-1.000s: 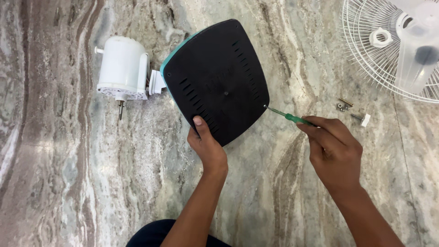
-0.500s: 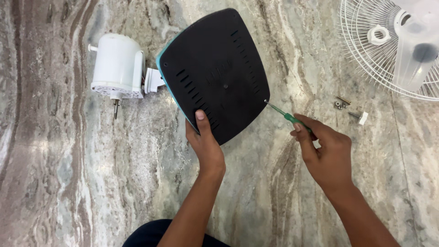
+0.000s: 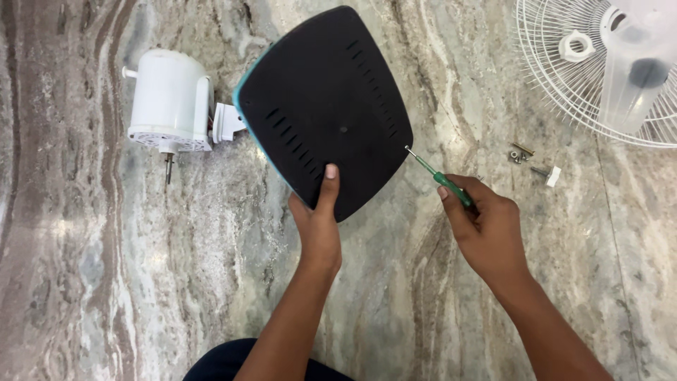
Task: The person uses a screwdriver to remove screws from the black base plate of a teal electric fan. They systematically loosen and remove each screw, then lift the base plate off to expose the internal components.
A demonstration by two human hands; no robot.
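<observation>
right hand [image 3: 486,229] grips a green-handled screwdriver [image 3: 441,178], fingers closed round the handle. its thin shaft points up and to the left, away from the hand, and the tip touches the right edge of a black fan base [image 3: 326,109] that is tipped up to show its slotted underside. left hand [image 3: 317,222] is nearer the base: it clamps the lower edge, thumb pressed flat on the black face, forearm running straight up from the bottom of the view. both wrists are low over the marble floor [image 3: 106,282]. beyond the base's left corner lies a white motor [image 3: 169,102], joined to it. past the right hand, toward the floor's right edge, sit loose screws [image 3: 520,153] and a white fan guard [image 3: 585,70] with a clear blade [image 3: 631,70] on it.
</observation>
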